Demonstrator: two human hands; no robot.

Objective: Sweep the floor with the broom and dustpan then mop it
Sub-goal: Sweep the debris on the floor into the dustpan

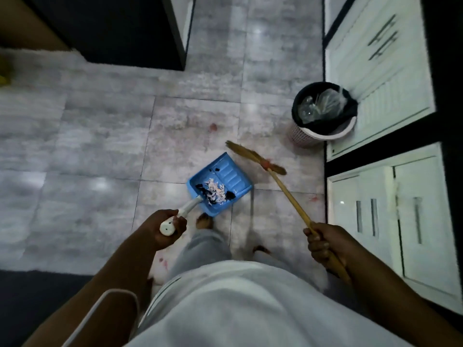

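two bare hands are in view, each holding one tool. the left hand is closed in a full fist round the end of the white plastic handle of a blue plastic dustpan. the handle's capped end shows between thumb and fingers. the dustpan sits ahead of the person's bare foot, near the middle of the view, with its mouth turned away and to the right. whether it rests on the floor or is held just above it cannot be told. a heap of pale paper scraps and dark bits lies in the pan towards its rear wall, close to the handle joint.

the right hand grips the yellow wooden stick of a straw broom, fingers curled tightly round it, and a length of stick passes out behind the hand. the stick slopes forward and left to the straw head, which lies crosswise just beyond the open edge of the dustpan and is bound with a red tie. the head is blurred, so contact with the floor cannot be confirmed.

grey marbled floor tiles carry several small reddish stains. a round pale lattice waste basket with a black liner stands to the right against white cabinet doors and holds clear plastic. a dark block of furniture occupies the upper left.
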